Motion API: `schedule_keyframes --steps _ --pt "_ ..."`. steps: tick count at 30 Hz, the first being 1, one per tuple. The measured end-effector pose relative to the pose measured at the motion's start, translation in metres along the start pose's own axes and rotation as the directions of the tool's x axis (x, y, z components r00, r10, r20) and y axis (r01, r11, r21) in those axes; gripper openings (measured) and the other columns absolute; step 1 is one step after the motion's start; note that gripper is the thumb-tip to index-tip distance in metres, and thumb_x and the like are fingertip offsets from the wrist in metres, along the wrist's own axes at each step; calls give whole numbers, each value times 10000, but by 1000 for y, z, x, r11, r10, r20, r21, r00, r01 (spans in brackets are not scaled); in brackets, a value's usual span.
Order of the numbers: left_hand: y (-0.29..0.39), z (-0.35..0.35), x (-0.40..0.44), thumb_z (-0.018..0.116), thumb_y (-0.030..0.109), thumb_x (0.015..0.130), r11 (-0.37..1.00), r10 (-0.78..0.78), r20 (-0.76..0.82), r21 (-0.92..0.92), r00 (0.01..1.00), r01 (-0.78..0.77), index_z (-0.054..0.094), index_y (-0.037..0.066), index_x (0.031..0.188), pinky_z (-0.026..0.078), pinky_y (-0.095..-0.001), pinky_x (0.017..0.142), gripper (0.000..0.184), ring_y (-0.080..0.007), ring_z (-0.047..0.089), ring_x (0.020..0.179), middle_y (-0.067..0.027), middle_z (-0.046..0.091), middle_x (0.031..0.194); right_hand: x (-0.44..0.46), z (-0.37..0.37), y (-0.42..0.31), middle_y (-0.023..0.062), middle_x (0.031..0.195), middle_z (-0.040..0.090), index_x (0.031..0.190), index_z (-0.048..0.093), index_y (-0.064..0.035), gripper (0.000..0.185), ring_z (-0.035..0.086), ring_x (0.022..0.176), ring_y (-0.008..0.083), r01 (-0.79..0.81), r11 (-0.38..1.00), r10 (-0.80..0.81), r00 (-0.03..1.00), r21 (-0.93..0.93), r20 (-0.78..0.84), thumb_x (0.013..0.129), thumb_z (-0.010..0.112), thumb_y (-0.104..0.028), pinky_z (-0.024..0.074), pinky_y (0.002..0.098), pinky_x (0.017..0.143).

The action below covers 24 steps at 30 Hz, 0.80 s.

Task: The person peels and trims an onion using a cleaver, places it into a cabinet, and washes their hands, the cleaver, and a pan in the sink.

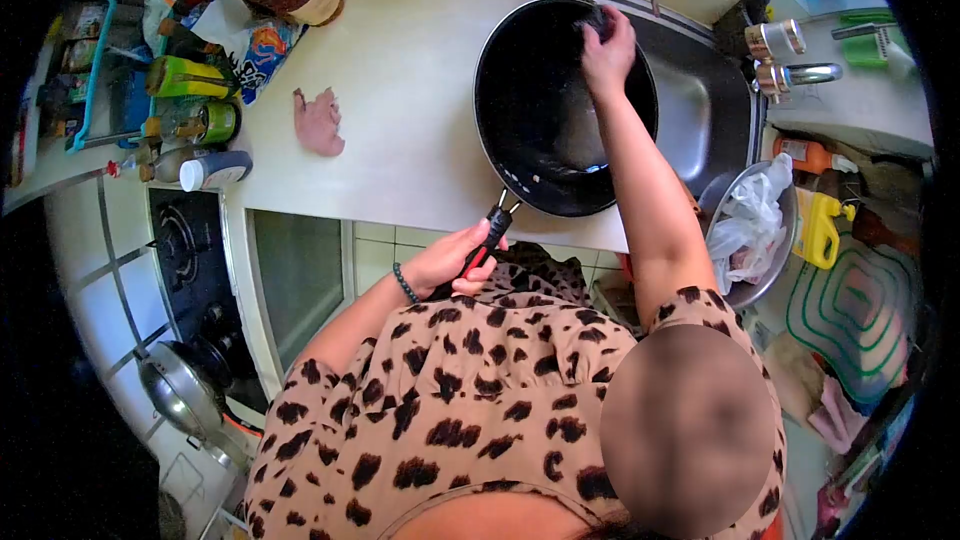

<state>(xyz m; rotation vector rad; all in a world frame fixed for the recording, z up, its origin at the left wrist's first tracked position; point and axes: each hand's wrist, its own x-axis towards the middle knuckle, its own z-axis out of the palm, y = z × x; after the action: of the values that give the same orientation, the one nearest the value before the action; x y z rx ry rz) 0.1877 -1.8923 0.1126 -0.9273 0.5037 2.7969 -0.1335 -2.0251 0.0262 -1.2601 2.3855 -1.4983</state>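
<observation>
A large black wok (pixel 540 110) with a long black-and-red handle (pixel 484 245) is tilted over the counter's edge and the sink. My left hand (pixel 455 258), with a dark beaded bracelet at the wrist, is closed around that handle. Inside the wok near its far rim, my right hand (pixel 608 55) has its fingers curled on a small dark object (pixel 598 20), too dark to name for sure. The wok's inner surface looks wet, with a few light specks near the handle side. Part of the wok is hidden behind my right forearm.
A pinkish cloth (pixel 318 122) lies on the white counter (pixel 400 60). Bottles (pixel 215 170) and packets stand at the left. The steel sink (pixel 700 110) and tap (pixel 810 72) are at the right, beside a metal bowl (pixel 790 240) holding a plastic bag (pixel 750 215).
</observation>
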Motion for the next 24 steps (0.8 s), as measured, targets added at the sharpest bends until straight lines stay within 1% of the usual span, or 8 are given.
schedule_keyframes --steps 3,7,11,14,17,20,23,24 --pt "0 -3 3 238 493 987 1000 -13 20 -1 1000 13 421 98 1103 257 -214 359 451 -71 277 378 0 343 566 -11 29 -33 132 971 614 1035 642 -70 344 591 918 293 173 962 -192 979 213 73 698 703 -45 475 358 833" --pt "0 -6 1 258 497 984 1000 -4 14 -10 1000 5 426 97 1096 256 -208 351 448 -69 276 371 -1 345 555 -59 16 -91 121 969 626 1008 664 -74 314 607 919 276 144 912 -282 900 384 331 701 680 -9 485 331 826" --pt "-1 -2 2 286 482 986 999 -14 -10 -44 1000 14 419 103 1061 254 -210 349 408 -78 298 375 -5 351 556 -98 -24 -96 95 1007 599 1030 633 -35 300 578 964 222 26 850 -371 739 526 562 744 618 56 456 297 855" --pt "-5 -7 4 256 492 986 1000 -1 6 -15 1000 1 430 115 1092 248 -213 356 428 -74 281 369 -4 352 556 -117 -65 -83 90 1006 577 987 606 -10 239 563 977 214 -227 846 -308 532 483 789 759 601 61 441 303 879" --pt "-2 -4 4 241 480 991 1000 -13 10 0 1000 13 427 111 1094 246 -215 357 426 -76 281 370 -4 352 557 -114 -103 -58 106 948 622 951 629 -28 210 596 946 258 -144 854 -416 386 499 823 749 617 26 465 344 857" --pt "-4 -7 3 234 459 998 1000 11 43 -10 999 -11 425 95 1105 246 -210 357 425 -76 274 373 -2 345 555 -100 -131 -23 106 958 619 961 645 -89 262 594 931 302 84 955 -294 176 284 939 720 629 13 477 370 816" --pt "-4 -9 4 245 451 1000 999 45 75 -17 996 -44 424 80 1113 245 -203 356 426 -72 276 377 -2 348 552 -83 -129 13 94 943 607 955 669 -139 324 594 933 307 497 868 -108 182 3 977 664 602 -14 484 419 794" --pt "-5 -9 4 245 458 998 999 36 60 -16 998 -36 421 82 1096 245 -206 353 426 -73 283 378 -6 352 554 -81 -125 15 84 911 587 922 672 -155 275 594 921 299 580 814 -188 267 -2 945 682 590 -50 488 414 779"
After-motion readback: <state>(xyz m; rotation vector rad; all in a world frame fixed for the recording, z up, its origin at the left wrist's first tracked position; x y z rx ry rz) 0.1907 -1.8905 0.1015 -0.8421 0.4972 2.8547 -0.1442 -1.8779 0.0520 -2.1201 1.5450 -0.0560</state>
